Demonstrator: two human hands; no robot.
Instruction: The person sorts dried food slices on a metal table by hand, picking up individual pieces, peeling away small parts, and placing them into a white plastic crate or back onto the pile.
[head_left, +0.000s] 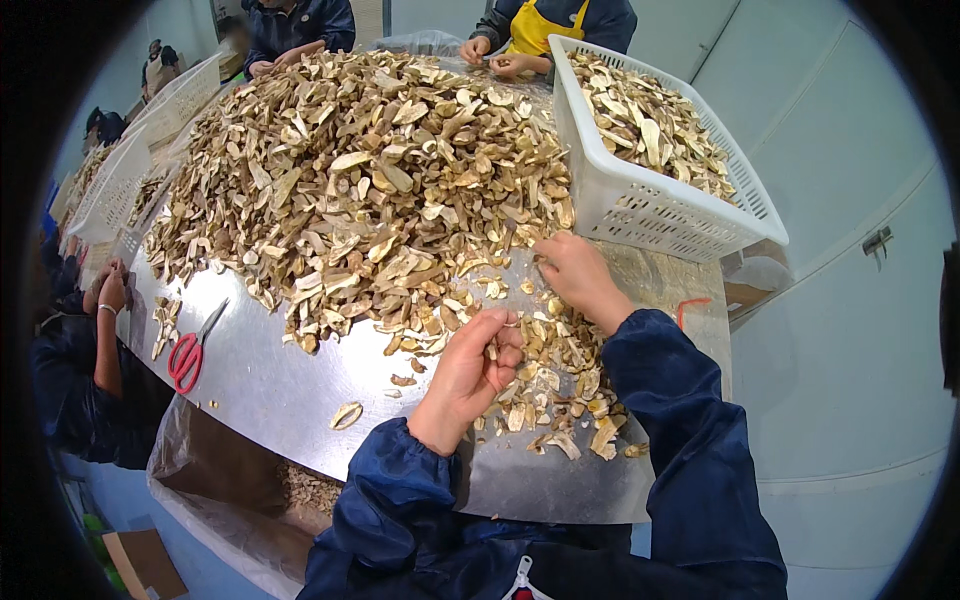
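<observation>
A large heap of dried mushroom slices (360, 187) covers much of the metal table (270, 375). My left hand (472, 367) is raised over the near side of the table, fingers curled around a small dried piece (492, 351). Farther right, my right hand (577, 271) reaches to the heap's right edge, close to the white crate. Its fingertips are bent down at the slices, and whether they hold one is hidden. Smaller slices and fragments (555, 375) lie scattered between and below my hands.
A white perforated crate (660, 214) full of slices stands at the right. Red-handled scissors (196, 346) lie at the left. Below the table edge is a plastic-lined box (225, 465) with fragments. Other people's hands work across the table (510, 61) and at the left (110, 289).
</observation>
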